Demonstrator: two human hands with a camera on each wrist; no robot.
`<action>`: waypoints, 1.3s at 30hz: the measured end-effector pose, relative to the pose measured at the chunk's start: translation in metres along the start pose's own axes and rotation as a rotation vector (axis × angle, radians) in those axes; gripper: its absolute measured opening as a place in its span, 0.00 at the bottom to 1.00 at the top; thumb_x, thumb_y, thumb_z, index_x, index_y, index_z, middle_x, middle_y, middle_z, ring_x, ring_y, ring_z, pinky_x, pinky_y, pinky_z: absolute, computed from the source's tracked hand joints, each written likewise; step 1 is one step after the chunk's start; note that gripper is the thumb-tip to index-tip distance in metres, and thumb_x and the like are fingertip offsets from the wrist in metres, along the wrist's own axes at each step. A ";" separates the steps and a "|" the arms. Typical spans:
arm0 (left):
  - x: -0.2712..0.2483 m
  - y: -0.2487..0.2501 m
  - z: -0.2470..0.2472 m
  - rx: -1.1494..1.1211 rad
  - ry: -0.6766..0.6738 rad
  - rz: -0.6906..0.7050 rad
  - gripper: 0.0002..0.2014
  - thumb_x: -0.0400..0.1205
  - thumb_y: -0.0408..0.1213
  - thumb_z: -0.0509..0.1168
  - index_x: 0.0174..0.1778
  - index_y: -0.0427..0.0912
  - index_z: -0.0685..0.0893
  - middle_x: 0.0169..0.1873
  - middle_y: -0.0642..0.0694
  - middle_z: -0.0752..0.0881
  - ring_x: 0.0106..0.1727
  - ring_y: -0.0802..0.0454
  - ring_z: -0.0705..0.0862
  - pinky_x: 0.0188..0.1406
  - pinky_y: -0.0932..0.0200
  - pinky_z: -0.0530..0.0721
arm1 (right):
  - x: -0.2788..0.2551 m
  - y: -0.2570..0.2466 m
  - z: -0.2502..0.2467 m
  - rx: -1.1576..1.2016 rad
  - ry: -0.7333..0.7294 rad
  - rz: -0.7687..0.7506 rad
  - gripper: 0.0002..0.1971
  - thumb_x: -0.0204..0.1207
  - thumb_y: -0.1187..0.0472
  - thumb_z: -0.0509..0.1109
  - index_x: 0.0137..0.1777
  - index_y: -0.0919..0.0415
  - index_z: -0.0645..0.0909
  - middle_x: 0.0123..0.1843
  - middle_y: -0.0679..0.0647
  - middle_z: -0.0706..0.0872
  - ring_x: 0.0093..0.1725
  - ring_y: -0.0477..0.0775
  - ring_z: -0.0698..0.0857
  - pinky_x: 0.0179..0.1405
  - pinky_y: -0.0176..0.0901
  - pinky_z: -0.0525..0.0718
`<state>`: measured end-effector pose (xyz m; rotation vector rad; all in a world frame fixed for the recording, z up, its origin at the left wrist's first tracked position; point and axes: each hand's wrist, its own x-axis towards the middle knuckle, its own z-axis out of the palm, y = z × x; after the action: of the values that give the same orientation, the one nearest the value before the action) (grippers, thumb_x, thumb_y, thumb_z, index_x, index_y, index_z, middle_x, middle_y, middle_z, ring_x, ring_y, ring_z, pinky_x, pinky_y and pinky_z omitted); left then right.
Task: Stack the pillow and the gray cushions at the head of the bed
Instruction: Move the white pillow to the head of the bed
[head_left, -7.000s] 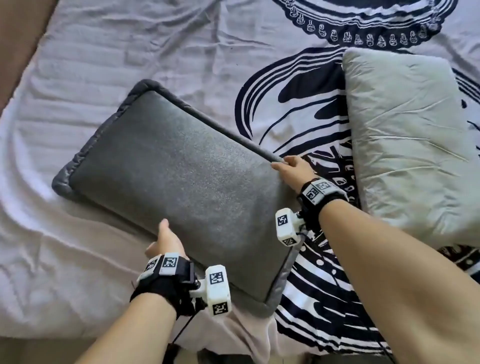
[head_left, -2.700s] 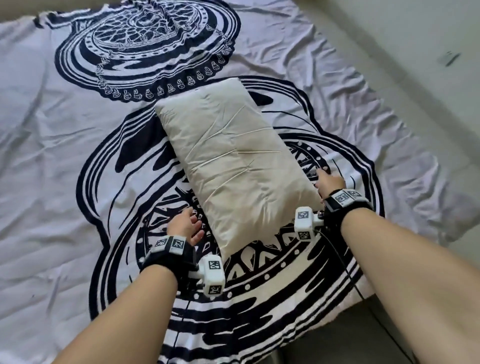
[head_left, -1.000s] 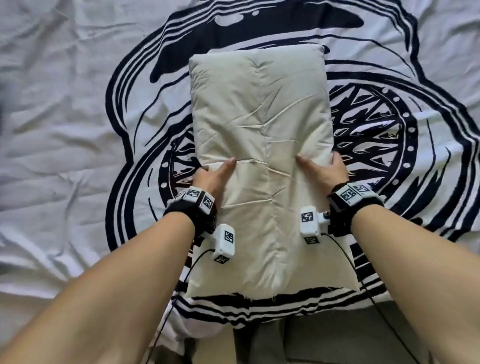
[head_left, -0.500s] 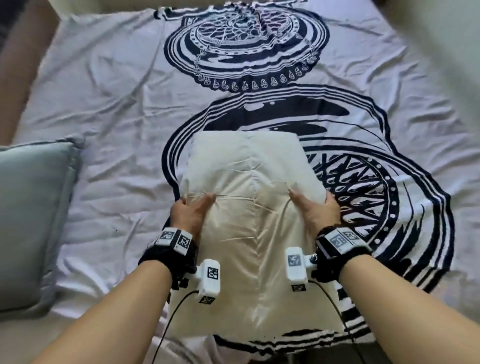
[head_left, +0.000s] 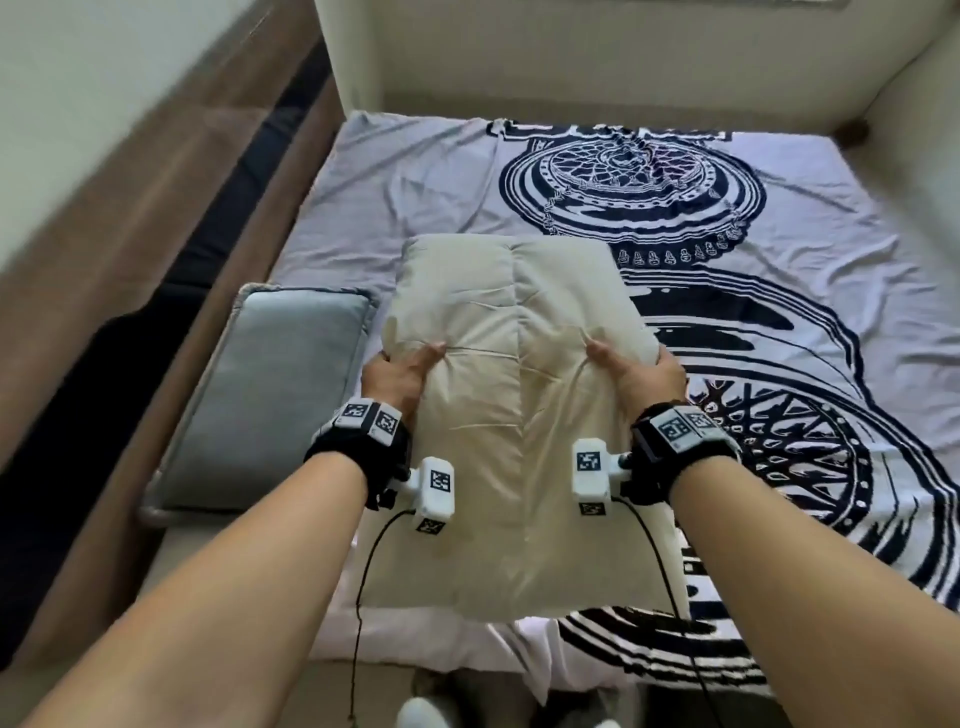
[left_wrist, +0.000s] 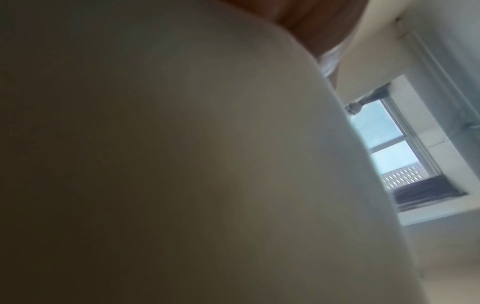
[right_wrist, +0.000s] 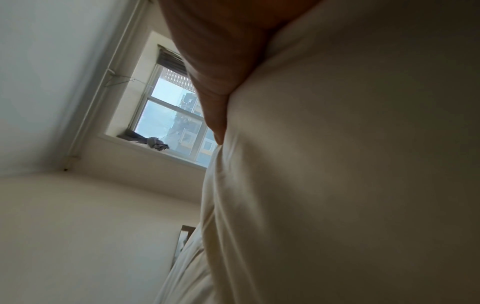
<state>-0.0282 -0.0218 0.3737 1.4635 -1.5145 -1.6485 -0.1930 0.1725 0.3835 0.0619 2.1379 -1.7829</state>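
A cream pillow (head_left: 511, 415) hangs lengthwise above the near middle of the bed, held up by both hands. My left hand (head_left: 402, 371) grips its left edge, thumb on top. My right hand (head_left: 639, 371) grips the right edge the same way. The fingers underneath are hidden. A gray cushion (head_left: 265, 395) lies flat on the bed at the left edge, just left of the pillow. In the left wrist view the pillow (left_wrist: 182, 164) fills most of the picture; in the right wrist view the pillow (right_wrist: 350, 164) bulges under my thumb.
The white sheet with a dark blue pattern (head_left: 727, 291) covers the bed. A pale headboard or wall (head_left: 571, 57) stands at the far end. A brown floor strip (head_left: 130, 234) runs along the left. The wrist views show a window (right_wrist: 171, 115).
The pillow has been lifted and carried left and toward the head of the bed, nearing the gray cushion. Both hands keep the same grip on its sides.
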 end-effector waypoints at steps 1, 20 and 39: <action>0.000 0.002 -0.020 0.000 0.021 -0.004 0.25 0.71 0.46 0.80 0.61 0.39 0.87 0.51 0.45 0.90 0.46 0.49 0.85 0.43 0.62 0.80 | -0.013 -0.005 0.014 -0.007 -0.015 -0.002 0.28 0.56 0.51 0.89 0.55 0.54 0.82 0.43 0.45 0.88 0.39 0.42 0.87 0.31 0.26 0.84; -0.007 -0.008 -0.216 0.083 0.362 -0.089 0.22 0.68 0.51 0.81 0.53 0.46 0.87 0.50 0.43 0.90 0.53 0.43 0.89 0.62 0.52 0.85 | -0.109 0.025 0.176 0.054 -0.325 0.070 0.28 0.54 0.48 0.89 0.55 0.51 0.85 0.44 0.49 0.92 0.39 0.52 0.92 0.38 0.42 0.91; 0.235 -0.053 -0.367 0.151 0.056 -0.173 0.29 0.73 0.44 0.79 0.66 0.32 0.84 0.53 0.39 0.88 0.49 0.48 0.82 0.51 0.60 0.76 | -0.136 0.104 0.415 -0.072 -0.042 0.113 0.22 0.61 0.54 0.86 0.54 0.48 0.83 0.44 0.46 0.90 0.43 0.52 0.89 0.50 0.46 0.88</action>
<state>0.2397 -0.3622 0.2993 1.7507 -1.5472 -1.6032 0.0613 -0.1789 0.2668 0.1240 2.1231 -1.6284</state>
